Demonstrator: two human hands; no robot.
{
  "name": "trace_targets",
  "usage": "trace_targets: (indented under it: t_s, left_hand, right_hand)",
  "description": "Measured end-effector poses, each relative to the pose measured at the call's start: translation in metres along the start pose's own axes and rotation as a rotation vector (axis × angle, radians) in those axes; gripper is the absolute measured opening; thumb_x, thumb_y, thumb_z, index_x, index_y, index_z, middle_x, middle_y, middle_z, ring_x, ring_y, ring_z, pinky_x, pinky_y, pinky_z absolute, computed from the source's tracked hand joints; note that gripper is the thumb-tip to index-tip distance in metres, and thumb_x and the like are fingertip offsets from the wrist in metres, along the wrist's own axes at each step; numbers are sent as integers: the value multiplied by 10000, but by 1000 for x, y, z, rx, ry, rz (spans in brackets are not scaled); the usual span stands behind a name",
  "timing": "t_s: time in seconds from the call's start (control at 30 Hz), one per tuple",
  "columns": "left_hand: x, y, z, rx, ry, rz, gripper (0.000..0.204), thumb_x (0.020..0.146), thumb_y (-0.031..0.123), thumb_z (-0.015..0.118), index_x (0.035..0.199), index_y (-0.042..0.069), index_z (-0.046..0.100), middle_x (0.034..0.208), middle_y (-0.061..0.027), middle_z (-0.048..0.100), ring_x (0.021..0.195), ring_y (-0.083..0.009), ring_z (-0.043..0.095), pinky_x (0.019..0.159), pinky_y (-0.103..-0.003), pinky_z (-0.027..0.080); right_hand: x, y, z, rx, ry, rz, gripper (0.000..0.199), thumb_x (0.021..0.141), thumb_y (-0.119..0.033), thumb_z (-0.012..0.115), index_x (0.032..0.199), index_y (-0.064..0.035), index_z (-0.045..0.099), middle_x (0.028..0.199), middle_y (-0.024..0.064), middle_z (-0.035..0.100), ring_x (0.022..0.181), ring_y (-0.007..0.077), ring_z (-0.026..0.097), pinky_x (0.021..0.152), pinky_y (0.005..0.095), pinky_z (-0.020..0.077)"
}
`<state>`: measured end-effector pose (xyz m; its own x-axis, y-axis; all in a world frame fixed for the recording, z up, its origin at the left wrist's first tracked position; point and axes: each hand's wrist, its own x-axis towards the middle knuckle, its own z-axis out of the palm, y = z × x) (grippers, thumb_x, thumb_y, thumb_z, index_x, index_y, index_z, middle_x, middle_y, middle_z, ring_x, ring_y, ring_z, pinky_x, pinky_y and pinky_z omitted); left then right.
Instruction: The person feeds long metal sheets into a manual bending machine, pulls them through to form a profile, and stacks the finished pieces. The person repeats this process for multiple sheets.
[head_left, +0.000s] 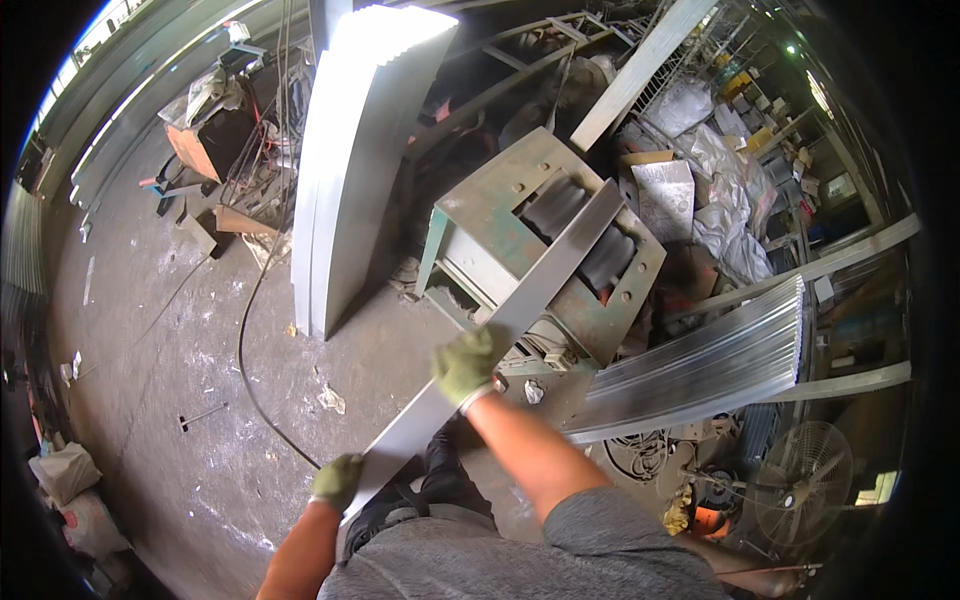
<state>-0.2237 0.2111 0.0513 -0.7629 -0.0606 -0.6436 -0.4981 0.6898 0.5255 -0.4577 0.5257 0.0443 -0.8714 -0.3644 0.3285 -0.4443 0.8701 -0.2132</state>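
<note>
So there's this boxy metal machine with worn green and cream paint and two dark rollers set in its top (490,205), and the work is feeding or rubbing something across it, as far as I can judge. The thing in hand is a long, flat, silvery-grey metal strip (530,290). Its far part lies over the machine's top, between the visible parts of the rollers, and the rest sticks out toward the person. Can't tell if it's actually touching the rollers.

The left hand, in an olive-green glove (337,480), is closed around the near end, well out from the machine. The right hand, in a matching glove (465,365), is curled over the strip closer to the machine. Neither looks loose, though finger detail is hard to make out.

My read: this is the positioning/contact step. The next move probably calls for keeping the strip flat and in line, right hand steadying, left hand pushing or drawing, fingers clear of the rollers.
</note>
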Motion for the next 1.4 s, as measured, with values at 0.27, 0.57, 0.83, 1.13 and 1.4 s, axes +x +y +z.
trace_targets:
  t_s: [0.27,0.57,0.83,1.13,1.4]
  left_hand:
    - [40,137,7,-65,-33,187,643,1155,674,536,1173,82,785,1136,-289,807,1131,-531,749,971,-593,580]
    - [-45,-87,16,-21,60,-40,554,1118,595,607,1086,96,847,1065,-271,815,1075,-495,785,930,-574,604]
    - [-73,-176,13,-42,63,-68,567,1105,621,678,1209,100,876,1091,-250,844,1104,-443,826,946,-518,637]
    - [47,67,-13,-285,-334,88,769,1119,609,685,1471,-73,729,1349,-231,815,1272,-315,750,1132,-436,565]
    - [47,173,12,143,-295,303,727,950,322,775,1590,10,628,1305,-311,803,1233,-449,782,1053,-483,613]
  right_hand:
    - [62,131,-54,-149,-117,25,455,1086,-373,595,735,-135,761,881,98,788,1065,329,685,1148,549,407]
    - [-56,-68,9,65,-135,-11,369,1064,-351,662,778,-133,744,888,91,760,1048,322,674,1132,591,443]
    - [-94,-117,-15,280,-248,-157,299,1062,-370,690,1172,-117,805,1334,85,775,1369,347,651,1302,609,371]
    - [20,50,-95,61,-103,-121,515,1098,-418,683,693,-105,740,717,135,748,762,399,764,795,563,601]
    - [65,117,-103,-63,-241,28,600,1148,-472,576,734,-123,835,799,168,809,851,409,796,914,552,585]
